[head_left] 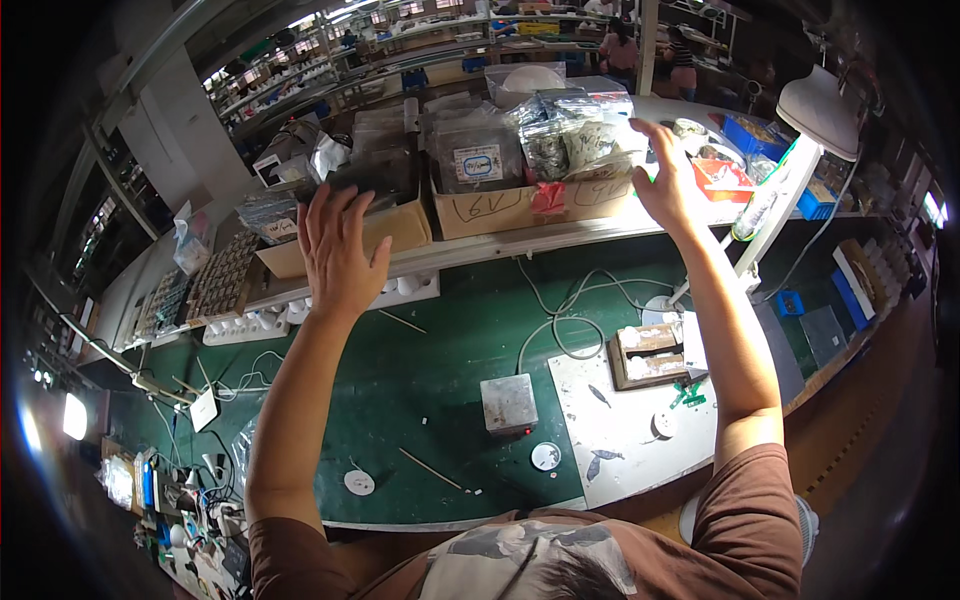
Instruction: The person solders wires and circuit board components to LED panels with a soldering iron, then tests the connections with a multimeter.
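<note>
My left hand (335, 245) is raised with fingers spread, in front of a cardboard box (400, 225) holding dark bagged parts on the white shelf (500, 245). It holds nothing. My right hand (665, 175) is also raised and open, at the right end of a second cardboard box (520, 205) filled with clear bags of small parts. I cannot tell whether its fingertips touch a bag. Both forearms reach up over the green bench mat (440, 350).
A small grey metal box (508, 402) with a red light sits on the mat beside a white work plate (620, 420). A wooden tray (650, 355), white cables (560, 320), a white lamp (815, 120), component trays (220, 280) at left, other people at far benches.
</note>
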Demonstrator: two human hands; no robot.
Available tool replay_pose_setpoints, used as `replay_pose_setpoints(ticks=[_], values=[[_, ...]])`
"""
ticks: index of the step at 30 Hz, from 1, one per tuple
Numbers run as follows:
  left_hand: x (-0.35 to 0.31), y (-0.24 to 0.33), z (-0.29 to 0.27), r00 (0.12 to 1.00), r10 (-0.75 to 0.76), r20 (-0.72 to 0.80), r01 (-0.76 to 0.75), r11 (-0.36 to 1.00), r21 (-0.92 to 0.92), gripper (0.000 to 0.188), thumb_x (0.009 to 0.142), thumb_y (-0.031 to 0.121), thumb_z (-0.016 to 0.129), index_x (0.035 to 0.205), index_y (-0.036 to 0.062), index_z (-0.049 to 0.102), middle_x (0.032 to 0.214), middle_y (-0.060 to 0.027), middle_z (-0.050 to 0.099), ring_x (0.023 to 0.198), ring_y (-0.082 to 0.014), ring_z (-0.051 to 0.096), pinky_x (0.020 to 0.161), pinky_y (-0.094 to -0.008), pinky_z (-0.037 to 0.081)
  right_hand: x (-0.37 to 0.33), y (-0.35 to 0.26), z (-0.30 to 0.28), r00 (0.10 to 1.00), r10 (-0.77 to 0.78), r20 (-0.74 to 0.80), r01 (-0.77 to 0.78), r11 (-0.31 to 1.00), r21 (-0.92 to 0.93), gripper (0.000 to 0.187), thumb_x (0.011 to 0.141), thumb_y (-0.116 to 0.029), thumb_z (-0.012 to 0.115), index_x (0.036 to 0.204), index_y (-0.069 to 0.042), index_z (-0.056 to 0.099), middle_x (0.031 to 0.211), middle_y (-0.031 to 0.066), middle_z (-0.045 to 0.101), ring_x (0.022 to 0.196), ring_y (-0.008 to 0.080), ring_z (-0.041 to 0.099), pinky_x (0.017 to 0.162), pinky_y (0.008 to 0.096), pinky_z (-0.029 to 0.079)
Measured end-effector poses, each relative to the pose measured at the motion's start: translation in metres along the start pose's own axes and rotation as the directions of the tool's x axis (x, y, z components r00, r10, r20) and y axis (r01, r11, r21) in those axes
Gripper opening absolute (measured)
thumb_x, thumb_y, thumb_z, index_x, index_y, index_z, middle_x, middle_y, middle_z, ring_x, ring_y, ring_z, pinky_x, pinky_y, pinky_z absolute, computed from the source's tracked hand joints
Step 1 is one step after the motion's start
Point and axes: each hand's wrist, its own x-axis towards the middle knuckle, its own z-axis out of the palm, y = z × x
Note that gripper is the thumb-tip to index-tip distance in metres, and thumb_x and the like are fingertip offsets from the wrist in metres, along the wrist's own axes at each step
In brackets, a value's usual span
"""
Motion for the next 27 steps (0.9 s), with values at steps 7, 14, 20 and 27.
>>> replay_pose_setpoints(ticks=[7,14,20,27], values=[[0.068,0.068,0.020,0.992,0.122,0.036,-0.113,0.976,-0.185,0.071,0.075,0.009,0.075,0.141,0.0127,0.048,0.143,-0.0104,0.049,0.138,-0.0345,0.043,0.116,-0.0491,0.033,0.021,0.040,0.021,0.996,-0.013,0.088,0.000,0.989,0.145,0.080,0.072,-0.004,0.065,0.149,-0.010,0.043,0.145,0.0164,0.049,0.140,0.0337,0.042,0.119,0.0449,0.029],[0.121,0.053,0.060,0.984,-0.009,0.179,0.032,0.991,-0.129,0.068,0.081,0.000,0.061,0.145,0.0139,0.044,0.144,-0.0127,0.050,0.136,-0.0328,0.046,0.117,-0.0458,0.033,0.026,0.048,0.026,0.937,-0.045,0.345,0.006,0.994,0.113,0.048,0.080,-0.008,0.060,0.127,-0.012,0.063,0.124,0.0179,0.063,0.122,0.0369,0.055,0.104,0.0447,0.045],[0.106,0.050,0.053,0.973,-0.010,0.230,0.057,0.978,-0.201,0.053,0.083,0.001,0.064,0.134,0.0150,0.055,0.123,-0.0118,0.060,0.122,-0.0329,0.056,0.108,-0.0463,0.042,0.009,0.042,0.037,0.973,0.023,0.229,-0.078,0.969,0.233,0.051,0.079,-0.004,0.057,0.129,-0.011,0.062,0.128,0.0153,0.057,0.123,0.0365,0.053,0.108,0.0459,0.042],[0.062,0.058,0.019,0.879,0.140,0.455,0.001,0.955,-0.296,0.035,0.086,0.009,0.070,0.119,0.0195,0.064,0.107,-0.0099,0.063,0.112,-0.0278,0.061,0.101,-0.0417,0.046,0.023,-0.001,0.009,0.935,-0.350,0.066,0.346,0.936,0.060,0.073,0.066,-0.002,0.057,0.138,-0.012,0.053,0.134,0.0142,0.054,0.135,0.0332,0.044,0.123,0.0488,0.022]])
